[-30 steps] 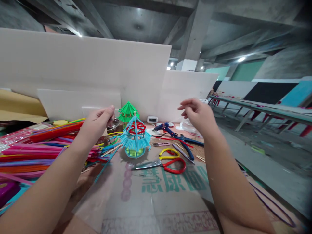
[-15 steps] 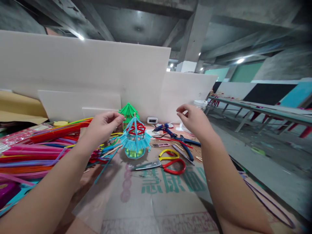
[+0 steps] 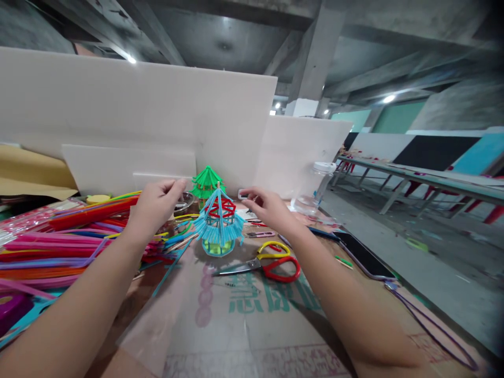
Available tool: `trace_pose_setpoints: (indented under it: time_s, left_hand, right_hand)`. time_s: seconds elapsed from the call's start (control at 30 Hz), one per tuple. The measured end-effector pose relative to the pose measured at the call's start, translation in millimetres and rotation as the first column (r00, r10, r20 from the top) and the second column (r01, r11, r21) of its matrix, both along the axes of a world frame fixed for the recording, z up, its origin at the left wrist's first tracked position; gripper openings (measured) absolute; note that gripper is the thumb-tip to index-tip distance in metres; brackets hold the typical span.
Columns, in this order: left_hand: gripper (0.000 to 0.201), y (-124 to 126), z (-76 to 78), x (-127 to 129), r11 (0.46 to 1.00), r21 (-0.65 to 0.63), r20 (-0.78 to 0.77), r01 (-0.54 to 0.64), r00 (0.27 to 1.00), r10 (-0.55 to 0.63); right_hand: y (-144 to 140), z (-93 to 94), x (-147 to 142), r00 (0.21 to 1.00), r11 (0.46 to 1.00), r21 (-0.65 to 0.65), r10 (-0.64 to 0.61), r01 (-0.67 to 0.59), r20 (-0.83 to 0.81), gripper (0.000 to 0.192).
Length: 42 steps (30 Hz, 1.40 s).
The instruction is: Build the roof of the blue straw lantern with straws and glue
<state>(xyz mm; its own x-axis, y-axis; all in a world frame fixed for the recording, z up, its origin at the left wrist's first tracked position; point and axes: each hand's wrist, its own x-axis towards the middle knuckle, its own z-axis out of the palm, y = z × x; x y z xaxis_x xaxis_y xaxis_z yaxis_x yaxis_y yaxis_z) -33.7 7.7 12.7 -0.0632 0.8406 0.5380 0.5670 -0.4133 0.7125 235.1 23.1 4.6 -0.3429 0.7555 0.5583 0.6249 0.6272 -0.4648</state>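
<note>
A blue pipe-cleaner pavilion (image 3: 218, 224) with a red lattice top stands on the printed sheet (image 3: 252, 325) between my hands. Behind it is a smaller green pavilion (image 3: 207, 181). My left hand (image 3: 156, 206) hovers just left of the blue roof, thumb and forefinger pinched, and I see nothing between them. My right hand (image 3: 268, 208) is just right of the roof tip, fingertips also pinched together with nothing visible in them. Red and yellow scissors (image 3: 264, 264) lie in front of the pavilion, under my right forearm.
A big pile of coloured pipe cleaners (image 3: 59, 239) fills the left side. A phone (image 3: 364, 255) and a dark cord (image 3: 433, 328) lie at the right edge. A plastic bottle (image 3: 315, 188) stands at the back right, with white foam boards (image 3: 137, 121) behind.
My right hand has swung left from beside the bottle to the blue roof, uncovering the phone and covering the glue gun. My left hand stayed near the roof, shifting slightly.
</note>
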Motion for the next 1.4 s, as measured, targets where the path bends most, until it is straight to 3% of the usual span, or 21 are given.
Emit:
trace_pose_setpoints:
  time_s: [0.1,0.37,0.53,0.73,0.9,1.0,1.1,1.2,1.3,1.4]
  left_hand:
    - [0.041,-0.8,-0.9,0.9,0.999,-0.017,-0.075,-0.035,0.997,0.033]
    - [0.026,9.4,-11.1,5.4,0.993,-0.121,-0.142,0.015,0.989,-0.032]
    - [0.034,8.7,-12.9,3.8,0.981,-0.192,-0.151,0.014,0.987,-0.044]
    - [0.037,8.4,-15.7,9.6,0.968,-0.233,-0.157,0.096,0.978,-0.135]
    - [0.037,10.1,-18.7,11.5,0.979,-0.189,-0.226,0.08,0.966,-0.122]
    - [0.043,9.6,-17.8,8.6,0.978,-0.202,-0.23,0.047,0.969,-0.094]
    - [0.047,9.9,-15.2,5.3,0.975,-0.22,-0.257,0.01,0.964,-0.068]
    - [0.043,11.1,-14.1,3.9,0.987,-0.159,-0.299,-0.028,0.954,-0.021]
    - [0.031,13.1,-17.3,4.8,0.993,-0.118,-0.271,-0.002,0.962,-0.03]
    - [0.031,15.3,-22.0,6.6,0.989,-0.139,-0.228,0.054,0.97,-0.085]
  right_hand:
    - [-0.8,-7.6,-10.6,0.994,0.996,0.016,0.087,-0.088,0.06,0.027]
    - [3.9,-22.8,-17.6,0.984,0.996,0.049,0.065,-0.074,0.169,0.027]
    - [4.7,-25.3,-18.9,0.984,0.997,0.046,0.057,-0.066,0.17,0.021]
    - [6.4,-22.2,-20.5,0.991,0.986,-0.099,0.13,-0.131,-0.013,0.016]
    - [2.7,-13.8,-16.6,0.991,0.985,-0.156,0.048,-0.067,-0.124,0.019]
    - [2.7,-6.3,-7.1,0.994,0.992,-0.121,-0.034,0.022,-0.102,0.024]
    - [8.5,0.6,8.4,0.987,0.991,0.005,-0.129,0.13,-0.092,0.024]
    - [15.4,7.5,25.5,0.963,0.978,0.113,-0.149,0.178,-0.223,0.024]
    - [16.5,13.3,35.2,0.927,0.995,-0.006,-0.098,0.103,-0.362,0.023]
    - [12.5,14.0,32.2,0.921,0.993,-0.093,-0.101,0.071,-0.376,0.015]
